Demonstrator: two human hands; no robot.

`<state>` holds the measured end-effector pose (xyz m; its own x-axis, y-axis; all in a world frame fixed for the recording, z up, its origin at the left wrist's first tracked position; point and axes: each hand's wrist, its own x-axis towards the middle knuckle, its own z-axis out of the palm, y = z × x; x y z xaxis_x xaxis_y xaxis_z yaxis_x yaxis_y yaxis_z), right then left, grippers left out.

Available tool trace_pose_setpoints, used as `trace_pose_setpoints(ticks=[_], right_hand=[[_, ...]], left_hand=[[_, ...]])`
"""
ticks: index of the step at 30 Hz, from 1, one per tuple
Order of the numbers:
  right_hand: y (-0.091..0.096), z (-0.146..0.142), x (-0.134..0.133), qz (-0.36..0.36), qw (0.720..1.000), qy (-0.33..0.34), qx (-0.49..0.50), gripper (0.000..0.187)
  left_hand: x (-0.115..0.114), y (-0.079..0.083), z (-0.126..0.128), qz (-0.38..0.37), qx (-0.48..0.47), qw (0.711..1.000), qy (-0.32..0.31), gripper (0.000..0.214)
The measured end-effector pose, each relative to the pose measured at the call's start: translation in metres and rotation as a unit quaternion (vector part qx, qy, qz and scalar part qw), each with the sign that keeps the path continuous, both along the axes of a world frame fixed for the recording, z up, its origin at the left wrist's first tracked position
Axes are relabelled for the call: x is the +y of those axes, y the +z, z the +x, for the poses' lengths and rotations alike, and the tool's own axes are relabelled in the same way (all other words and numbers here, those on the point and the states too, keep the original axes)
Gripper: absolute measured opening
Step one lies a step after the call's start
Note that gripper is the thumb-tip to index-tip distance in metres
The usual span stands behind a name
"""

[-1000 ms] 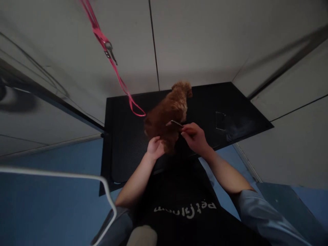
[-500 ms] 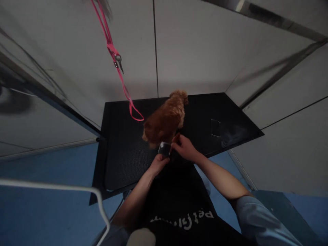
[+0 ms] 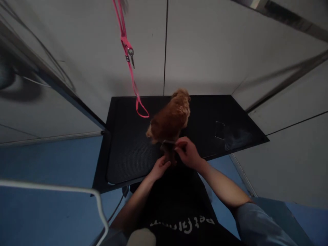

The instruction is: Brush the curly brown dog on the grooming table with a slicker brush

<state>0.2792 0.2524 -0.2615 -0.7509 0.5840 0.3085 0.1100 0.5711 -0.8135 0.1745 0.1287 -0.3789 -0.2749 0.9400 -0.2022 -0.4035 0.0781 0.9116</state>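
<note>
A small reddish-brown curly-haired dog (image 3: 169, 119) is on the black-topped table (image 3: 128, 153), its back to me and its head at the far side. My left hand (image 3: 161, 167) is closed around the end of the dog's leg (image 3: 168, 152), which stretches toward me. My right hand (image 3: 188, 152) is closed, its fingers curled, on what looks like a slicker brush (image 3: 169, 141). The brush's head shows almost edge-on across the upper leg; its handle is hidden in my fingers.
A pink leash (image 3: 132, 73) with a metal clip hangs at the left, its loop beside the dog. A thin-edged rectangular object (image 3: 219, 130) lies on the table's right part. A white bent tube (image 3: 98, 201) crosses the lower left. Pale panels (image 3: 205, 51) stand behind.
The brush head has turned from showing its flat face to nearly edge-on and has moved slightly up toward the dog's body. The dog's leg now shows. The whole view has shifted a little.
</note>
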Motion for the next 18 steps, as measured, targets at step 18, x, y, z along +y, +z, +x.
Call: trace_pose_setpoints(ticks=[18], right_hand=[[-0.054, -0.018, -0.006, -0.146, 0.964, -0.125, 0.184, 0.013]], left_hand=[[-0.036, 0.007, 0.001, 0.021, -0.357, 0.931, 0.067, 0.038]])
